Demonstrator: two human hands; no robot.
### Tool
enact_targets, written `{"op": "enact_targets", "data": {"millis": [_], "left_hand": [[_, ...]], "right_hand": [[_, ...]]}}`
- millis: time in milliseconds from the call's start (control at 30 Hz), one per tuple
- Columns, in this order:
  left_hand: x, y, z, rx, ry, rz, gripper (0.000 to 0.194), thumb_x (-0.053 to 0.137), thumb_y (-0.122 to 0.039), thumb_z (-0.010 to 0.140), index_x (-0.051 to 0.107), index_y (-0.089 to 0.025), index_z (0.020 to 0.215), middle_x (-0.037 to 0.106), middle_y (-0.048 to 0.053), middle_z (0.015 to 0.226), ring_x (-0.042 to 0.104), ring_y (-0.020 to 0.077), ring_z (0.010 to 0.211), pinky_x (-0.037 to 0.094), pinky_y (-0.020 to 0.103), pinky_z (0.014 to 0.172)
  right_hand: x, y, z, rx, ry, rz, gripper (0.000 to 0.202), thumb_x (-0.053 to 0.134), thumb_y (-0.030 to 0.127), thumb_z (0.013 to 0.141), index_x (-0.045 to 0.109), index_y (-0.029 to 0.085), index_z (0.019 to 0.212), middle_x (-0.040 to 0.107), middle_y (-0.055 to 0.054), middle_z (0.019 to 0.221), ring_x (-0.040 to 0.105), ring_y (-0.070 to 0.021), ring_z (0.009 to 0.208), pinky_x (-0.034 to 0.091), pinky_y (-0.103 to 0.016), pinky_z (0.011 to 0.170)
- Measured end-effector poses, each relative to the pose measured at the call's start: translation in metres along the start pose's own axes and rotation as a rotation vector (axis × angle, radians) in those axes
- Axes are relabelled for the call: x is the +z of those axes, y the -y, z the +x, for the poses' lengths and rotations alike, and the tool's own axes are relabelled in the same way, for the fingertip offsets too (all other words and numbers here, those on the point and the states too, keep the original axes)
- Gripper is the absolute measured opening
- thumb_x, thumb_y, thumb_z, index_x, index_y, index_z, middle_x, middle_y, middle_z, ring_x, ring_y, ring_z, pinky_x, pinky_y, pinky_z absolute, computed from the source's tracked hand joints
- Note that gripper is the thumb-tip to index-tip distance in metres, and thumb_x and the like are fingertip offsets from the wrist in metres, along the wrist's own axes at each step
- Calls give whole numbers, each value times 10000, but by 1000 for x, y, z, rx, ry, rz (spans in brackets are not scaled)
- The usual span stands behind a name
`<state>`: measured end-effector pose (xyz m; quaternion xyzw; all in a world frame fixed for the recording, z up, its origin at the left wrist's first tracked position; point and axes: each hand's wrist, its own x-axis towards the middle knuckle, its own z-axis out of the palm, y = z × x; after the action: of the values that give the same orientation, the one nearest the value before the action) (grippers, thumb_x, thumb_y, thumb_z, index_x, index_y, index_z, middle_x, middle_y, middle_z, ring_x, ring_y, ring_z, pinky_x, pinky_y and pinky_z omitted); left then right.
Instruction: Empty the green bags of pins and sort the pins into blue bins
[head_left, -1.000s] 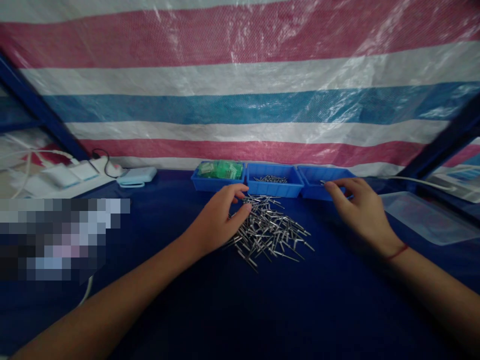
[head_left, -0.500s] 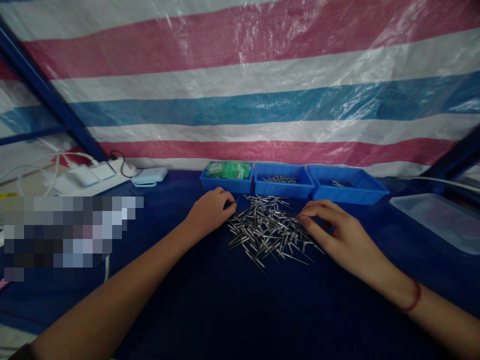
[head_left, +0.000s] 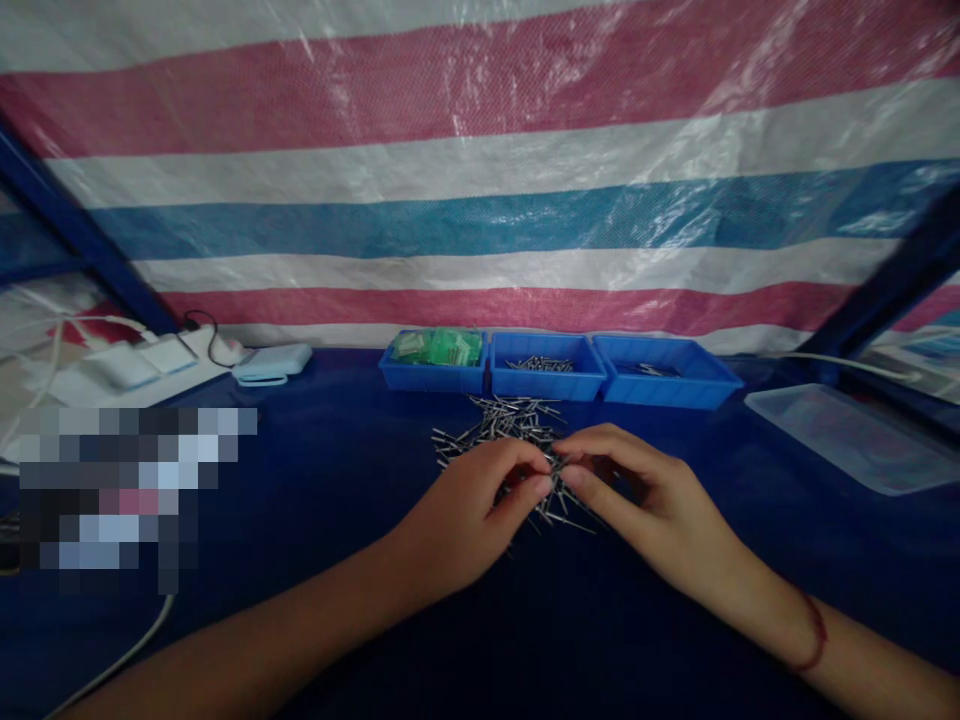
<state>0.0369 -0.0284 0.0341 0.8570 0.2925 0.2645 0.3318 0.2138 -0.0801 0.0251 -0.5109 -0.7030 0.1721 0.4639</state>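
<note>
A loose pile of slim silvery metal blind rivets (head_left: 517,415) lies on the dark blue tabletop. Over the pile's near part, my left hand (head_left: 480,505) and my right hand (head_left: 649,490) meet with their fingertips almost touching. Thumb and forefinger of each are pinched around a small metal piece, seemingly a blind rivet; the fingers cover most of it. Beyond the pile, the middle blue bin (head_left: 547,383) contains more rivets, and the right blue bin (head_left: 667,390) has a few. Green plastic packets (head_left: 446,346) fill the left blue bin (head_left: 431,378).
At the right lies a translucent plastic lid or tray (head_left: 847,440). A light blue case (head_left: 271,363) and a white power strip (head_left: 176,360) with plugs and cables sit at the back left. A striped plastic sheet (head_left: 480,230) hangs behind the table.
My left hand has moved right and nearer to me, from the pile's left edge to its front. My right hand has come slightly left, so the fingertips now meet. The view has shifted a little.
</note>
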Motion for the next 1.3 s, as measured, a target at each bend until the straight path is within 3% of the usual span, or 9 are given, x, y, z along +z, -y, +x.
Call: {"op": "enact_targets", "data": {"millis": [533, 1100, 1300], "left_hand": [[10, 3, -3, 79, 0, -90, 105, 476, -226, 902, 562, -176, 870, 560, 13, 829, 542, 133, 795, 423, 261, 732], [7, 1, -4, 70, -160, -75, 47, 554, -205, 855, 553, -193, 900, 581, 8, 871, 545, 138, 794, 426, 273, 719], [5, -2, -5, 78, -199, -100, 41, 545, -217, 856, 544, -187, 884, 569, 15, 878, 538, 135, 787, 427, 272, 708]], "right_hand": [[1, 8, -5, -48, -51, 66, 54, 607, 222, 816, 644, 229, 855, 638, -12, 797, 609, -136, 741, 503, -271, 644], [1, 7, -7, -45, -106, 45, 33, 620, 210, 797, 613, 231, 821, 608, 3, 770, 587, -128, 708, 496, -264, 630], [3, 8, -5, -29, -60, 48, 40, 596, 204, 815, 629, 221, 829, 629, -10, 783, 601, -135, 720, 502, -266, 633]]}}
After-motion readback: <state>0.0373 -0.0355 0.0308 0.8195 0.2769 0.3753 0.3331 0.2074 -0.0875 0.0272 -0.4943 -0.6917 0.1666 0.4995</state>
